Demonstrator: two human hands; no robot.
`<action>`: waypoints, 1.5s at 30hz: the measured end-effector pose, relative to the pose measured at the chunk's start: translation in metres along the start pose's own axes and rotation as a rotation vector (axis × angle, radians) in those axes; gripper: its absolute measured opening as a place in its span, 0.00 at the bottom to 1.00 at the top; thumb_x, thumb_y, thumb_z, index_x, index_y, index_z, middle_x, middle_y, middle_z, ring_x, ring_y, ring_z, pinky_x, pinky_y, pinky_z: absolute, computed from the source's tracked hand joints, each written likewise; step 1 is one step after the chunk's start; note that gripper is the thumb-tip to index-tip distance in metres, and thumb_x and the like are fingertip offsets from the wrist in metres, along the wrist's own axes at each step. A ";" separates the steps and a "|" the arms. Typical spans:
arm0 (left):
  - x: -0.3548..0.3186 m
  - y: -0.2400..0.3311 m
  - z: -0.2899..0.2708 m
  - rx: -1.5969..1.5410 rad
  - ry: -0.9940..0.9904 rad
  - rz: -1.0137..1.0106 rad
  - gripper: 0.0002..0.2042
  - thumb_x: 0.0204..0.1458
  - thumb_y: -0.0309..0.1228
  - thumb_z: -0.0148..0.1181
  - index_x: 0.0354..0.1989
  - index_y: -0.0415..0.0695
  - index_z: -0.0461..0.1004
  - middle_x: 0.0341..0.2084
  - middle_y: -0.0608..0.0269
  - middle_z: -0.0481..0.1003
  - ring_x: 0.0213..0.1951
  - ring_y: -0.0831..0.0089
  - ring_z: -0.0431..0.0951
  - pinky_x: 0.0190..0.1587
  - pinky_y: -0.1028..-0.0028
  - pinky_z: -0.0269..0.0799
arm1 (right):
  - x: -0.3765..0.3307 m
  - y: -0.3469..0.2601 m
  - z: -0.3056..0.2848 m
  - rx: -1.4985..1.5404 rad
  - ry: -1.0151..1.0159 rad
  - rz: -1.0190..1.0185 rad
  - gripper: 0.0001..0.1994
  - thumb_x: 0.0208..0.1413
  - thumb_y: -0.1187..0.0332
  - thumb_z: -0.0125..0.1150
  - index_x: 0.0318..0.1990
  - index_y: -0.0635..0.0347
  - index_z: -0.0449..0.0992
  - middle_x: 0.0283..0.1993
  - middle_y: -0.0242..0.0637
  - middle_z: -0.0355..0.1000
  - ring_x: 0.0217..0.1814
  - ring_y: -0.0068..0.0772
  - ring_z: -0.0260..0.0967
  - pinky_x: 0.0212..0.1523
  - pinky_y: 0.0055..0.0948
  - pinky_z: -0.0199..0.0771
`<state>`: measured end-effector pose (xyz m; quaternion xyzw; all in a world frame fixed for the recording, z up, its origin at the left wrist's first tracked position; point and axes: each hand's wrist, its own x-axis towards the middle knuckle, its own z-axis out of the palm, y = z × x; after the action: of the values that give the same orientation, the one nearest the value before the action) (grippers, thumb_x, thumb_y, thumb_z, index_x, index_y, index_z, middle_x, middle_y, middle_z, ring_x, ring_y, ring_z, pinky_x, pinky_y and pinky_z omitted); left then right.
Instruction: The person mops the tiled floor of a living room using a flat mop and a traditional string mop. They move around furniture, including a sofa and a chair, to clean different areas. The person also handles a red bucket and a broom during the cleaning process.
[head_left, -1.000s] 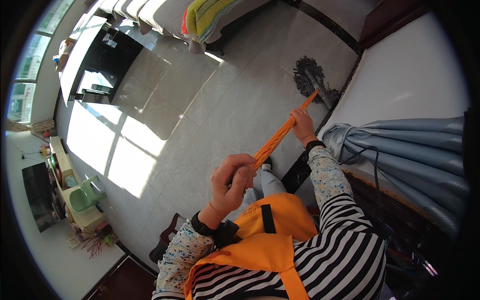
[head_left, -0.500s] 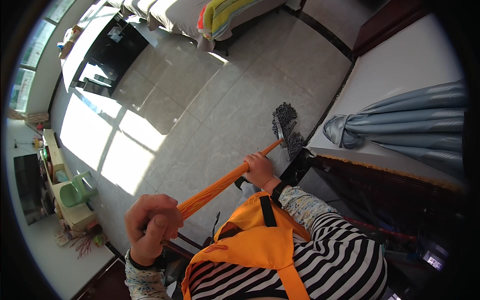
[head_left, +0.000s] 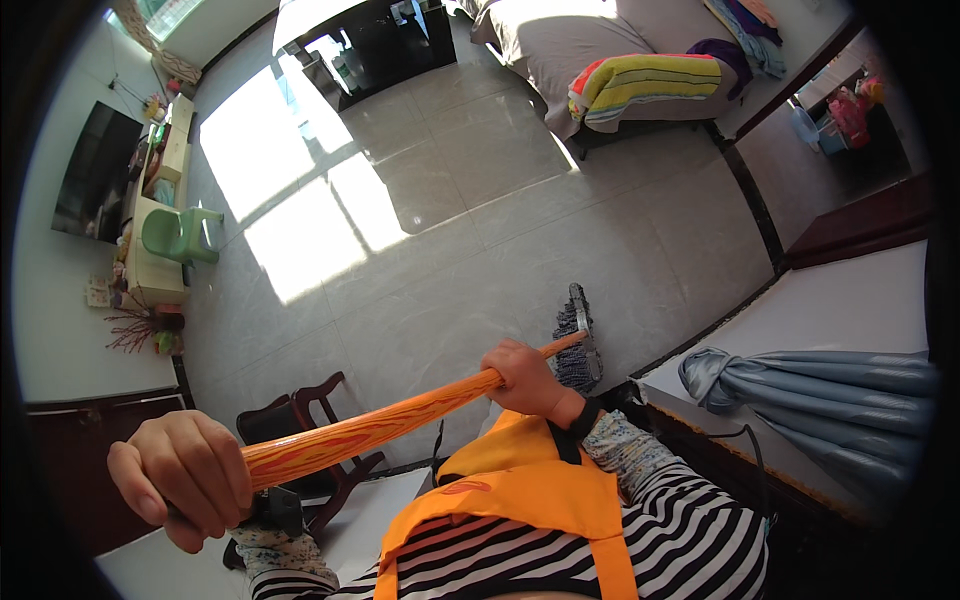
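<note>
Right now the left hand [head_left: 185,475] and right hand [head_left: 528,377] both clench the orange mop handle [head_left: 390,420]; the grey mop head [head_left: 577,340] sits on the tiled floor [head_left: 450,260] beside the bed [head_left: 860,310]. Most of the floor looks unswept.

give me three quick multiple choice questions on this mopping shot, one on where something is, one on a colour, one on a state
1. Where is the mop head?
A. on the tiled floor
B. on the bed
C. on the green chair

2. What colour is the mop handle?
A. blue
B. orange
C. white

3. How do the hands hold the handle?
A. both closed around it
B. only one grips it
C. neither touches it

Answers:
1 A, the grey mop head lies on the floor tiles.
2 B, the pole is orange with a wood-grain pattern.
3 A, the left hand wraps the upper end and the right hand grips lower down.
</note>
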<state>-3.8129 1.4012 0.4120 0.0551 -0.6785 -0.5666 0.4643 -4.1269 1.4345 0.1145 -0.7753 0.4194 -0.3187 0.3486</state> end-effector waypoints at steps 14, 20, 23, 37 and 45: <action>0.003 -0.096 0.207 0.439 0.479 -0.086 0.09 0.48 0.23 0.71 0.36 0.36 0.78 0.21 0.58 0.78 0.23 0.66 0.78 0.37 0.64 0.77 | 0.072 0.113 -0.101 -0.338 -0.085 -0.356 0.09 0.44 0.67 0.70 0.29 0.52 0.74 0.26 0.30 0.71 0.36 0.38 0.71 0.42 0.40 0.69; 0.009 -0.218 0.231 0.760 0.481 -0.247 0.08 0.47 0.15 0.61 0.36 0.38 0.75 0.27 0.57 0.76 0.29 0.63 0.76 0.42 0.65 0.74 | 0.084 0.211 -0.052 -0.540 -0.089 0.057 0.19 0.45 0.58 0.73 0.46 0.50 0.80 0.50 0.35 0.73 0.53 0.44 0.68 0.52 0.43 0.70; 0.002 -0.240 0.245 0.851 0.457 -0.283 0.08 0.48 0.15 0.61 0.36 0.38 0.75 0.27 0.57 0.76 0.29 0.62 0.77 0.42 0.66 0.74 | 0.066 0.230 -0.015 -0.457 -0.139 0.107 0.19 0.47 0.59 0.71 0.48 0.48 0.79 0.53 0.33 0.74 0.55 0.45 0.69 0.54 0.45 0.69; -0.026 -0.085 0.269 0.767 1.164 -0.190 0.14 0.65 0.38 0.54 0.49 0.40 0.66 0.13 0.70 0.66 0.15 0.78 0.67 0.28 0.73 0.67 | -0.095 0.080 0.062 0.201 -0.321 -0.153 0.10 0.45 0.68 0.66 0.29 0.56 0.69 0.31 0.38 0.70 0.40 0.47 0.70 0.40 0.41 0.71; -0.008 -0.038 0.251 0.655 1.028 -0.072 0.09 0.66 0.32 0.50 0.48 0.40 0.65 0.14 0.73 0.63 0.15 0.83 0.62 0.28 0.78 0.66 | -0.113 0.035 0.017 0.324 -0.466 -0.222 0.11 0.44 0.67 0.66 0.30 0.56 0.69 0.31 0.40 0.69 0.37 0.50 0.70 0.35 0.44 0.71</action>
<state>-3.9992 1.5728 0.3946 0.4843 -0.5042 -0.2446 0.6719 -4.1790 1.5231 0.0540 -0.8029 0.1847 -0.2311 0.5175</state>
